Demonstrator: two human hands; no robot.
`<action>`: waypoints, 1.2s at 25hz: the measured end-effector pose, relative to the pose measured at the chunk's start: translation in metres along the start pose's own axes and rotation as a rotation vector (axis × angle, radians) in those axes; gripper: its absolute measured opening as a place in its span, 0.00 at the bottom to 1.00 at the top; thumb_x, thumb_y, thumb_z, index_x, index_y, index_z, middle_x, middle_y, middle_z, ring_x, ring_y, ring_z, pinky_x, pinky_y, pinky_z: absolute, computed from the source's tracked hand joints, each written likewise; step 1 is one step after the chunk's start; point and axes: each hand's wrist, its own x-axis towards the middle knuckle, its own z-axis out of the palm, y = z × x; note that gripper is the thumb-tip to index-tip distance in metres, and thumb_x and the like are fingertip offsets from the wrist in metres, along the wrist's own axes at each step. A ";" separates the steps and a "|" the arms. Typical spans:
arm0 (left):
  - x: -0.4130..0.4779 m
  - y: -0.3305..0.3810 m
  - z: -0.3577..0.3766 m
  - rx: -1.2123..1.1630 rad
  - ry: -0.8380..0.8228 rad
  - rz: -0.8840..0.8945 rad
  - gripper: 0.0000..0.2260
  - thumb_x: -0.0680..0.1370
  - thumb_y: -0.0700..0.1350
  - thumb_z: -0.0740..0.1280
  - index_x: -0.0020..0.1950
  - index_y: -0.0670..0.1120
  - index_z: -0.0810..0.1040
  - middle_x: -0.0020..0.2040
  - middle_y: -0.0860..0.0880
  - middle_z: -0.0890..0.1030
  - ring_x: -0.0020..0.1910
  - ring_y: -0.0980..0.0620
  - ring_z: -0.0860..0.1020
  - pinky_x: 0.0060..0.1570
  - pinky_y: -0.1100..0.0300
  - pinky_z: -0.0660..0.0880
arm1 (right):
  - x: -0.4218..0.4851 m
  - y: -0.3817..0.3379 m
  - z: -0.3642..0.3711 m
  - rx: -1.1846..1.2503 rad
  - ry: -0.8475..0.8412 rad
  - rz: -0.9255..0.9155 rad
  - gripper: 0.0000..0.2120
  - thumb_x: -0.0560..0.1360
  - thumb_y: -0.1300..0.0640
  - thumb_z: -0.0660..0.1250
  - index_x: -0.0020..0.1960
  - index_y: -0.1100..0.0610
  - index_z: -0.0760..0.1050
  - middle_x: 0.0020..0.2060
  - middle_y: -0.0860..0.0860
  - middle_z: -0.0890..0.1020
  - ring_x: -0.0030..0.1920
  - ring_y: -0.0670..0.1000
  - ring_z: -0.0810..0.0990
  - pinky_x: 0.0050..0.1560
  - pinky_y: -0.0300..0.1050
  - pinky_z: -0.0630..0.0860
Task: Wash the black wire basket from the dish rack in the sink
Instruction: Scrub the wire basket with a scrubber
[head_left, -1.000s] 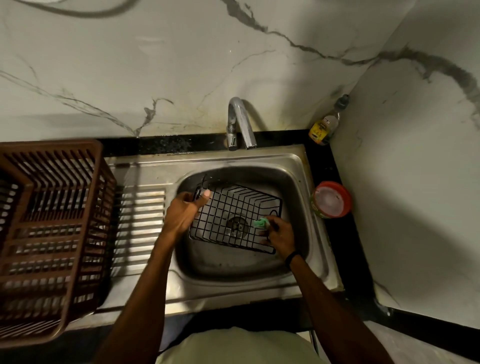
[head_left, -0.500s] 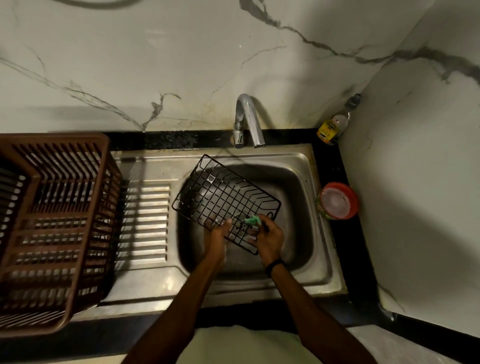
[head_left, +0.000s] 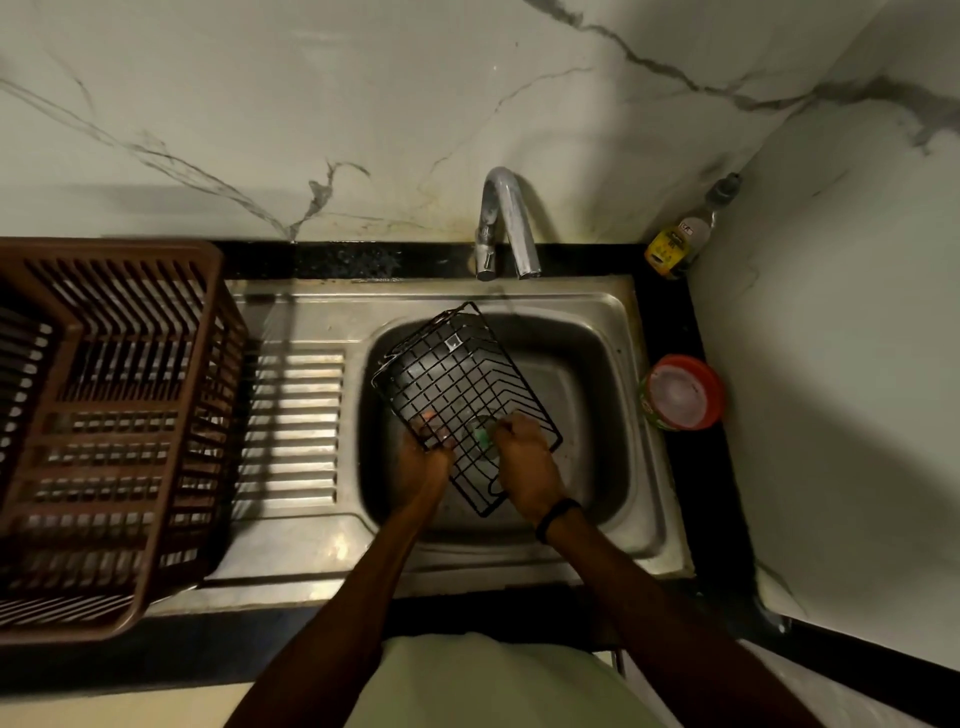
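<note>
The black wire basket is held tilted above the steel sink, its far corner pointing toward the tap. My left hand grips its near left edge, fingers curled through the wires. My right hand holds a green scrubber against the basket's near right part. The brown plastic dish rack stands on the left drainboard.
A chrome tap rises behind the sink. A red-lidded round container and a yellow-labelled bottle sit on the black counter strip at the right. The marble wall closes in at the back and right.
The basket has been lifted from lying in the basin and turned, its long side now running toward the tap. My left hand shifted from its far left corner to its near edge.
</note>
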 end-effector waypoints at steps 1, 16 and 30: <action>0.001 -0.001 0.001 -0.015 -0.027 0.006 0.20 0.77 0.33 0.67 0.63 0.55 0.77 0.54 0.46 0.82 0.53 0.42 0.82 0.54 0.40 0.81 | 0.001 0.002 0.002 -0.047 -0.104 -0.048 0.08 0.79 0.60 0.60 0.55 0.58 0.76 0.57 0.55 0.75 0.54 0.53 0.75 0.55 0.49 0.75; 0.013 0.015 0.020 -0.220 0.050 0.075 0.17 0.80 0.32 0.60 0.66 0.42 0.79 0.52 0.43 0.84 0.46 0.43 0.81 0.48 0.49 0.80 | 0.003 -0.018 0.009 -0.006 -0.361 -0.185 0.10 0.78 0.67 0.62 0.57 0.66 0.78 0.53 0.61 0.79 0.53 0.59 0.78 0.51 0.44 0.73; 0.008 -0.004 0.007 0.030 0.141 0.208 0.17 0.79 0.49 0.67 0.68 0.48 0.78 0.51 0.48 0.84 0.41 0.59 0.82 0.44 0.51 0.83 | -0.004 0.028 0.004 -0.034 -0.293 -0.027 0.11 0.78 0.67 0.61 0.58 0.67 0.78 0.58 0.63 0.78 0.61 0.62 0.75 0.63 0.52 0.70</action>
